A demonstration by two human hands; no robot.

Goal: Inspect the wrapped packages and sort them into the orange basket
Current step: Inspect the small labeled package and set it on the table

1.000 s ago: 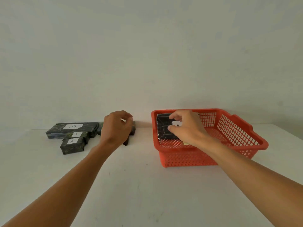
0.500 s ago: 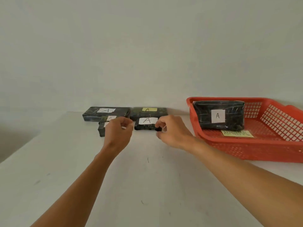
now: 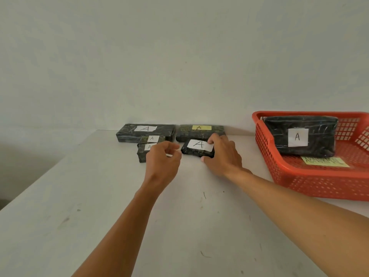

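Your right hand (image 3: 221,154) is clamped on the small package (image 3: 196,149) at its right end, fingers over the top edge and thumb under the near edge; the package lies on the surface (image 3: 139,226), just in front of the yellow-labelled package (image 3: 199,131). Your left hand (image 3: 162,158) hovers beside its left end with fingers curled and pinched together; I cannot tell whether it holds anything.

Risks, as judged from this position:
- A one-ended grip may let the slick wrapping slip or the package tip as you lift.
- Your fingertips sit on the white label (image 3: 199,145); dragging could peel or crease it and spoil the inspection.
- The neighbouring packages lie close; a careless lift could nudge the yellow-labelled one or the stacked pair at the left.
- The package in the basket (image 3: 301,136) leans upright against the back wall; dropping another in could knock it over.

Count:
- Orange basket (image 3: 279,172): one.
- Packages in the basket: one.
- Packages on the surface: five — the long package (image 3: 127,134), two small stacked packages (image 3: 142,148), the yellow-labelled one, and the one in hand.
- Yellow slip (image 3: 325,161) on the basket floor: one, writing unreadable.
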